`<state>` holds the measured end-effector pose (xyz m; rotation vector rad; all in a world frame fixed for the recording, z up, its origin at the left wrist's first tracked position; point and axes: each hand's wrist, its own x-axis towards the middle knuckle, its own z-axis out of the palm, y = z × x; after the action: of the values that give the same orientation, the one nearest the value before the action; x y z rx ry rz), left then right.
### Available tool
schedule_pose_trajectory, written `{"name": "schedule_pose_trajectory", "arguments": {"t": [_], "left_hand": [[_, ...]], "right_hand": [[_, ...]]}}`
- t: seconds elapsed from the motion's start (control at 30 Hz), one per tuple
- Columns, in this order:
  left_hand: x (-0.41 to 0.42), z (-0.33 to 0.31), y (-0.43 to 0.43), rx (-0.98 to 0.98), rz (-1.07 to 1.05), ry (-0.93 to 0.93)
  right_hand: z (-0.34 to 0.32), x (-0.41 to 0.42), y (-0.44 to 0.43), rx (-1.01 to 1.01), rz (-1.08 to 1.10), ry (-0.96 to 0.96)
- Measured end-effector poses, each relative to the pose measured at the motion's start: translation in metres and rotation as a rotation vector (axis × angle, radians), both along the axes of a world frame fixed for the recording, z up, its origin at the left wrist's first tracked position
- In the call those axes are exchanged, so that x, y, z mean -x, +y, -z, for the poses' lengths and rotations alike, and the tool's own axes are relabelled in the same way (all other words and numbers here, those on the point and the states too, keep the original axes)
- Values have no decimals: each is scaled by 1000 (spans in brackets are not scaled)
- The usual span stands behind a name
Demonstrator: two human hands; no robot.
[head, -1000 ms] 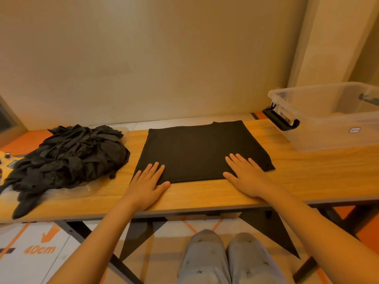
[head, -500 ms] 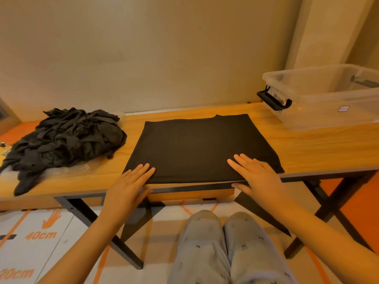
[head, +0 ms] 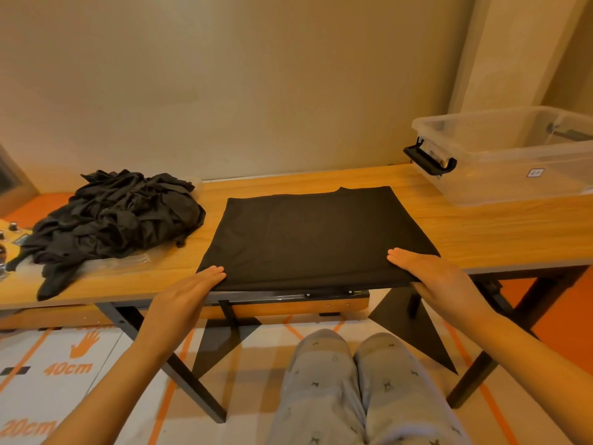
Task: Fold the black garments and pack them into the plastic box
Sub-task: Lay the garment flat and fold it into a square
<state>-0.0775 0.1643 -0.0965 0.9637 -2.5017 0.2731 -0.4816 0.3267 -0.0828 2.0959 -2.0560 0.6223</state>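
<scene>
left hand (head: 189, 292) and right hand (head: 441, 277) press flat, fingers together, on near corners of the folded black shirt (head: 308, 239) at the table (head: 481, 234) edge; a careless lift could spill the fold open.

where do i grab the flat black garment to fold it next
Take the flat black garment by its two near corners, coming from the front edge of the wooden table. It lies spread flat and only that hem reaches the edge, so thumbs can probably slip under. The left hand and right hand rest there.
</scene>
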Motion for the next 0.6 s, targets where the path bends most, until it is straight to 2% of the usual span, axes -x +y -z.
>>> {"name": "schedule_pose_trajectory", "arguments": {"t": [0.07,0.13,0.3,0.4,0.5,0.6], "left_hand": [[0,-15,-6,-108,-92,53],[-1,-34,-20,-165,-98,173],[6,-102,-64,-207,-63,505],[13,-141,-100,-239,-104,613],[16,-190,-138,-298,-122,726],[22,-245,-173,-225,-155,805]], "right_hand": [[-14,2,-4,-22,19,-69],[-36,1,-13,-43,36,-165],[-110,-1,-52,-38,-11,-327],[-156,-4,-77,-13,-49,-363],[-201,-9,-99,-82,-75,-408],[-245,-21,-109,-131,-187,-499]]}}
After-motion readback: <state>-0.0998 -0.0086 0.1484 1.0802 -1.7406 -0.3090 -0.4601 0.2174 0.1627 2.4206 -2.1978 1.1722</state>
